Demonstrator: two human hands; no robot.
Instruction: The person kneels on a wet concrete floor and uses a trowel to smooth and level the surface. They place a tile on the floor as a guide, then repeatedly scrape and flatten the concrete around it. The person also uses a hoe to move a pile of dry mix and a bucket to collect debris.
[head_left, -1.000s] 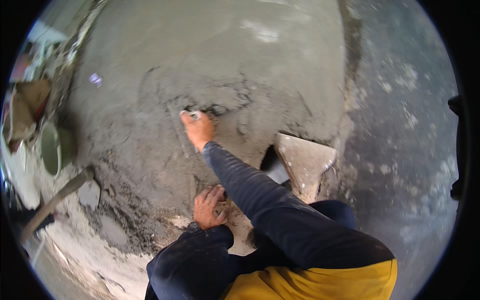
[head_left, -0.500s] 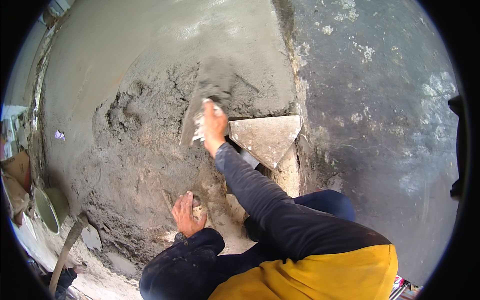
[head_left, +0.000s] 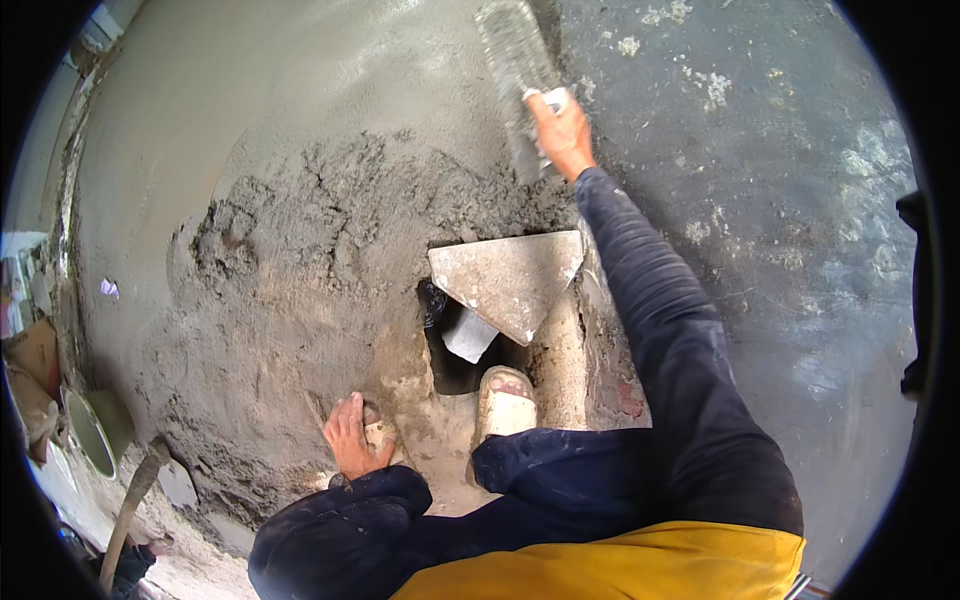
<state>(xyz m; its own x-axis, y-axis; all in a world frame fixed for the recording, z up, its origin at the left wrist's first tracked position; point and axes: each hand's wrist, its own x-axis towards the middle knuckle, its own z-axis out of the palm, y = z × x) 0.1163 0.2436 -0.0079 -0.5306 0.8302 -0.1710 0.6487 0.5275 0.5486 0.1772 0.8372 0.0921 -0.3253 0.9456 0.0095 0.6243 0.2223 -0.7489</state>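
Observation:
My right hand grips a rectangular plastering trowel by its handle. The long blade lies over the upper end of the wet cement, along its border with the dark floor; it is slightly blurred. Low in the middle, my left hand holds nothing; its fingers are stretched out on the rough ground beside my left foot. Between the hands a triangular stone slab partly covers a dark hole, where a pale broken piece shows.
Crumbly, unsmoothed mortar lies left of the slab. My right foot in a sandal stands just below the hole. At the left edge are a green bucket, a hoe with a wooden handle and some cardboard.
My right hand has swept the trowel up and to the right, from the crumbly mortar to the dark floor's border. This uncovers the hole and my right foot. My left hand stays by my foot.

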